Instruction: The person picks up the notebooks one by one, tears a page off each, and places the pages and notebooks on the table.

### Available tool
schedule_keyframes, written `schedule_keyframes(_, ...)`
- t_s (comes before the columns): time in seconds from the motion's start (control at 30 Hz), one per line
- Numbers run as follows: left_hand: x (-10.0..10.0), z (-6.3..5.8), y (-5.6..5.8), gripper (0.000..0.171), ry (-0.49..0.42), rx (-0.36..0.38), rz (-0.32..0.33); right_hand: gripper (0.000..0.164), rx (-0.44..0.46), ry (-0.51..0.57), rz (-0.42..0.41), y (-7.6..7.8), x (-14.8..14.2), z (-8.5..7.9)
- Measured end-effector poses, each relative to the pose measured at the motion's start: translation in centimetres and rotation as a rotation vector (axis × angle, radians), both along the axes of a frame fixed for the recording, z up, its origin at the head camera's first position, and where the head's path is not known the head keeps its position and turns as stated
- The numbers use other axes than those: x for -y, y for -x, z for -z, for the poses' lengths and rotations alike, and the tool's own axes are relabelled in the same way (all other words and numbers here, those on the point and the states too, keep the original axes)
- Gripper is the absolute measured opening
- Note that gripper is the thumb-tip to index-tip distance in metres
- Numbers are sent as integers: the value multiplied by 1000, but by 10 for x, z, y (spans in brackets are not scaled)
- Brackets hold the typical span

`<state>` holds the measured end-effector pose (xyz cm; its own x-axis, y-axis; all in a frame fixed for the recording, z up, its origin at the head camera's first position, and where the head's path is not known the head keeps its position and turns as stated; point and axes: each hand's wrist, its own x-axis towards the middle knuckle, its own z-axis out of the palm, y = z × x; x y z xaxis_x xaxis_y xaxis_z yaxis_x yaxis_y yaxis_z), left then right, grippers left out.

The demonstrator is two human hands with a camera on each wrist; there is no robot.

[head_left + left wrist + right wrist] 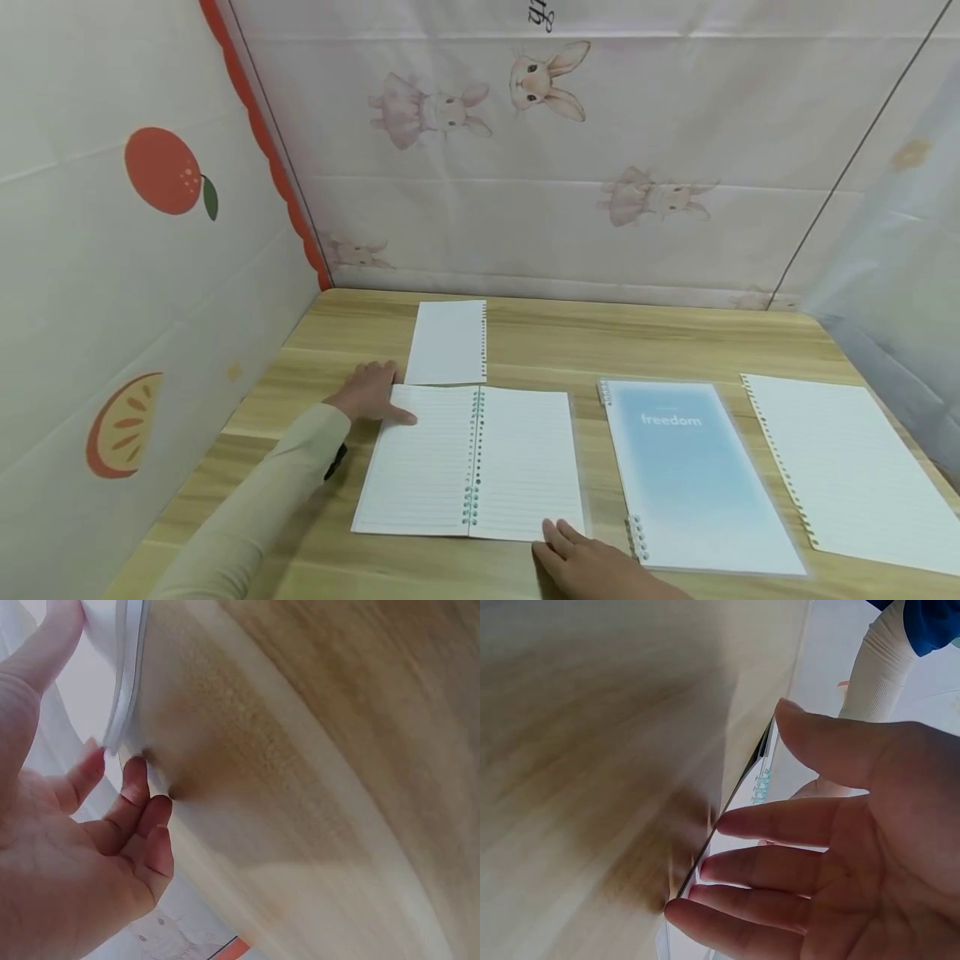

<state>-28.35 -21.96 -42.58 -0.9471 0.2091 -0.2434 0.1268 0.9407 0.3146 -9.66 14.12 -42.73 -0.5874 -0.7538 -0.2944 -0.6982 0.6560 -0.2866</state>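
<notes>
An open spiral notebook (528,467) with lined white pages and green rings lies flat on the wooden table. At its upper left corner is my left hand (367,393), the thumb resting on the page. In the left wrist view, the left hand's index fingertip (94,754) is at the notebook corner, while its other fingers touch the table. My right hand (600,567) reaches the notebook's lower right corner. Its fairly straight fingers (772,825) touch the bottom edge in the right wrist view.
A torn-out white sheet (448,342) lies beyond the notebook. To the right are a blue "freedom" spiral notebook (690,483) and a loose lined sheet (855,475). Printed cloth (480,217) stands behind the wooden table (600,333).
</notes>
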Motion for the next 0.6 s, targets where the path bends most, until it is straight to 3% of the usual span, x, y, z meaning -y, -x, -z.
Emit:
schedule_keyframes(0.27, 1, 5, -4, 89, -136, 22, -61, 74, 4, 11, -22, 0, 0, -3)
schedule_keyframes(0.37, 3, 7, -9, 89, -234, 41, -119, 74, -18, 16, -39, 0, 0, -3)
schedule_keyframes(0.43, 6, 6, -13, 80, -336, 86, -148, 74, -26, 14, -42, 0, 1, -3)
schedule_keyframes(0.5, 11, 3, -19, 74, -473, 160, -136, 75, -44, 9, -46, -1, 2, -2)
schedule_keyframes(0.6, 19, -1, -29, 84, -660, 319, -84, 79, -62, -1, -36, -2, 4, -2)
